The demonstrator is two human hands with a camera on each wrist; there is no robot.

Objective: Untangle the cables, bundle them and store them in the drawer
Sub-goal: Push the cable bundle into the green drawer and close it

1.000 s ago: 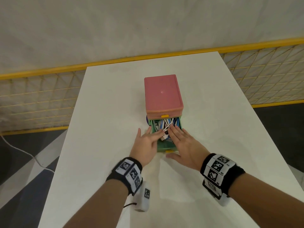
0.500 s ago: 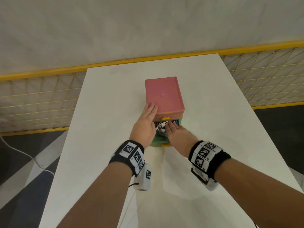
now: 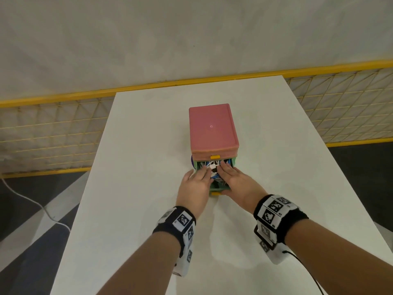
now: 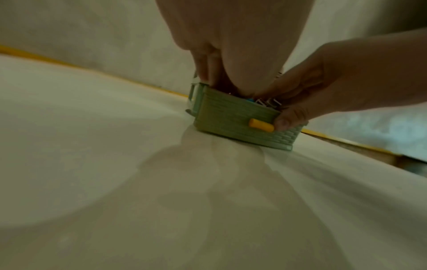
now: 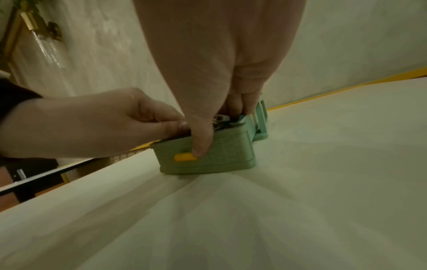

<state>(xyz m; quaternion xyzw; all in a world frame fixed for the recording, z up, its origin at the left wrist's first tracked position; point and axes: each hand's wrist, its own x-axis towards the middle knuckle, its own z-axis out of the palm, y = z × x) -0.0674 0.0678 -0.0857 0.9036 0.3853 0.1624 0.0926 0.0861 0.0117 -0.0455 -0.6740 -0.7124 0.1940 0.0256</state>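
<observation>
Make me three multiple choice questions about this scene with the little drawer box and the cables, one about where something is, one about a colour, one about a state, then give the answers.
1. Where are the cables?
A. In the pulled-out green drawer
B. On top of the pink box
C. On the floor

2. What colour is the drawer's handle?
A. Blue
B. Yellow
C. Black

3. How does the green drawer stand?
A. Fully closed
B. Lifted off the table
C. Partly open

Answers:
1 A, the head view shows white and blue cables inside the drawer, under the fingers of the left hand and the right hand.
2 B, both wrist views show a yellow bar on the green front.
3 C, it sticks out from under the pink box and sits on the table.
</observation>
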